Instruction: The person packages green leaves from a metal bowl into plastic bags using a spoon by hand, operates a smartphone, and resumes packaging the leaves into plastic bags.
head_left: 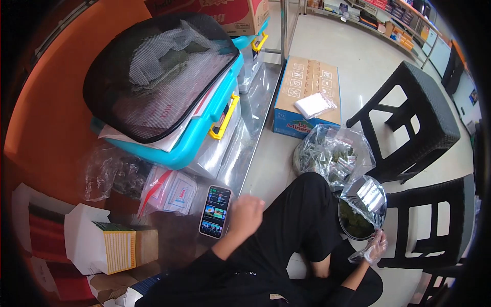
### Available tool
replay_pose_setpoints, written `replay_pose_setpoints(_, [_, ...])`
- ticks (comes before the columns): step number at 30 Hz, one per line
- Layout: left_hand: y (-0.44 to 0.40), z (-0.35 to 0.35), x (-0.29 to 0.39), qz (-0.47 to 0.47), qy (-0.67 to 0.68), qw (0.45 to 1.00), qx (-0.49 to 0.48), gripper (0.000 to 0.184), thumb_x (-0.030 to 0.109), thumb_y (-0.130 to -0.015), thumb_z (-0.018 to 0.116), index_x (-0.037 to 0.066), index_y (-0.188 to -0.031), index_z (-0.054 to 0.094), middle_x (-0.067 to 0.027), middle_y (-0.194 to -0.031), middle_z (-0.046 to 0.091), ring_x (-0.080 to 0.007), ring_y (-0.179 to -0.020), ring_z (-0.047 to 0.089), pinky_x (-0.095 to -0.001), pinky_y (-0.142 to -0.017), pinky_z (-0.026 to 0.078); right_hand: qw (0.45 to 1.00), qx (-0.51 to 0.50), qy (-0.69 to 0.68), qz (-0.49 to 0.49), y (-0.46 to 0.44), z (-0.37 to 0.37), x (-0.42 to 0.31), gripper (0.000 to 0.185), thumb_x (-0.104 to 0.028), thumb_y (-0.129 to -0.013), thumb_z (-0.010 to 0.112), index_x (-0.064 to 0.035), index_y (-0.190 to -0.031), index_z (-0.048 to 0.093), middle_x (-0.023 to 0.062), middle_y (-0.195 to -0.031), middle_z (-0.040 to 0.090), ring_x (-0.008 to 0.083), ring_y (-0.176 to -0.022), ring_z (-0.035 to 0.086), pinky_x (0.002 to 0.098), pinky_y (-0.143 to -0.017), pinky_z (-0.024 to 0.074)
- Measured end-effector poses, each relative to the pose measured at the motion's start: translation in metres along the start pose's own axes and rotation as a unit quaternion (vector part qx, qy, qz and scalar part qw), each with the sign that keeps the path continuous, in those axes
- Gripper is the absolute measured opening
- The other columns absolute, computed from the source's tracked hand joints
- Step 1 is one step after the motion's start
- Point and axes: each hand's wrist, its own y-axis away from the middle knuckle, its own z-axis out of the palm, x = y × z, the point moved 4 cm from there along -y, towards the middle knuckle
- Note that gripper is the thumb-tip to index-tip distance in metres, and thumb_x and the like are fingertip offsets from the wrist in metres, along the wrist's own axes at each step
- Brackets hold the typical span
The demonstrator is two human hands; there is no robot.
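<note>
Presently, my right hand (376, 247) has its grip closed on clear plastic (366, 193) at the rim of the bowl (341, 225) near a black stool (434, 220); my blurred left hand (247, 216), grip unclear, is beside the phone (215, 211).

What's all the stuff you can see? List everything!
Phone: 1, white-edged, lower middle
Bowl: 1, colour unclear, lower right, green stuff inside
Plastic: 1, clear, over bowl
Bag: 1, clear, beside blue box
Blue box: 1, blue-brown, floor
White pack: 1, on blue box
Stools: at least 3, black, right
Mesh cover: 1, black, on tub
Tubs: 2, teal lids, upper left
Red carton: 1, top
Packs: several, white, left of phone
Cartons: several, mixed, lower left
Shelves: several, grey, far back
Left hand: 1, blurred, by phone
Right hand: 1, in clear plastic, at bowl
</note>
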Motion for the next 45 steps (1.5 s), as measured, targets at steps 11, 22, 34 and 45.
replay_pose_setpoints(11, [0.014,-0.055,-0.150,-0.223,0.036,0.966,0.127,0.036,0.026,-0.083,0.066,-0.002,-0.105,0.059,-0.0152,-0.090,0.064,-0.0301,-0.080,0.063,-0.0386,-0.073,0.050,0.999,-0.009,-0.031,0.027,0.012,-0.002,-0.038,0.034,-0.034,-0.096,0.052,-0.0050,-0.093,0.069,0.0019,-0.065,0.058,0.0082,-0.055,0.049,0.0265,-0.051,0.0376])
replay_pose_setpoints(22, [0.007,-0.057,-0.146,-0.233,0.066,0.964,0.109,0.036,0.030,-0.081,0.071,-0.001,-0.097,0.060,-0.0103,-0.081,0.064,-0.0193,-0.068,0.062,-0.0325,-0.063,0.050,1.000,0.002,0.015,0.014,0.014,0.000,-0.044,0.034,-0.033,-0.095,0.052,-0.0042,-0.091,0.070,0.0058,-0.064,0.060,0.0134,-0.058,0.053,0.0313,-0.055,0.0411])
replay_pose_setpoints(34, [0.002,-0.056,-0.155,-0.253,0.039,0.965,0.057,0.050,0.044,-0.095,0.045,-0.003,-0.097,0.060,-0.0191,-0.095,0.063,-0.0322,-0.092,0.059,-0.0402,-0.083,0.045,0.976,-0.050,0.127,-0.171,0.006,0.030,-0.102,0.022,-0.024,-0.083,0.067,-0.0060,-0.095,0.067,0.0107,-0.081,0.065,0.0218,-0.075,0.063,0.0344,-0.070,0.0493])
replay_pose_setpoints(45, [0.007,-0.063,-0.157,-0.211,0.059,0.975,0.029,0.056,0.041,-0.099,0.032,-0.008,-0.104,0.058,-0.0298,-0.106,0.059,-0.0455,-0.105,0.053,-0.0475,-0.091,0.040,0.882,-0.184,0.337,-0.275,-0.039,0.103,-0.143,0.028,-0.016,-0.072,0.066,-0.0112,-0.100,0.065,0.0189,-0.097,0.059,0.0390,-0.090,0.058,0.0475,-0.080,0.0467])
